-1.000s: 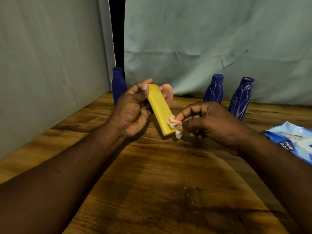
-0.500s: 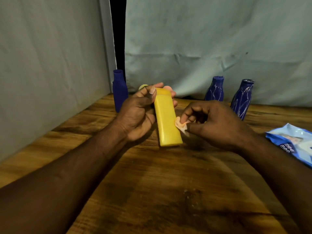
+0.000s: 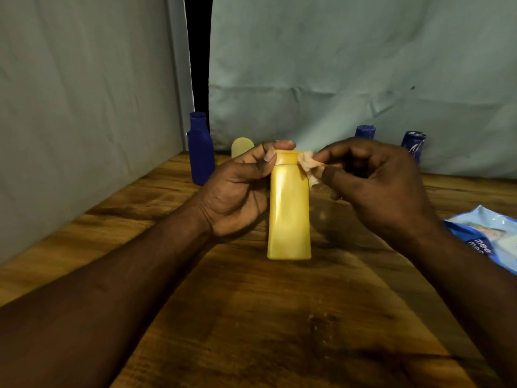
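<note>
Over the wooden table [image 3: 251, 317] we hold the yellow bottle [image 3: 289, 214] upright at centre. Our left hand [image 3: 237, 191] curls round its neck to steady it, so our right hand [image 3: 383, 191] can press the crumpled wipe [image 3: 309, 166], pinched between thumb and fingertips, against the cap's side.

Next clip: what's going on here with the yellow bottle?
A person is wiping down a yellow bottle. The left hand grips it upright near its top, over the wooden table, while the right hand pinches a small crumpled wipe against the side of the cap. A tall blue bottle stands back left, and a pack of wipes lies at the right edge.
</note>
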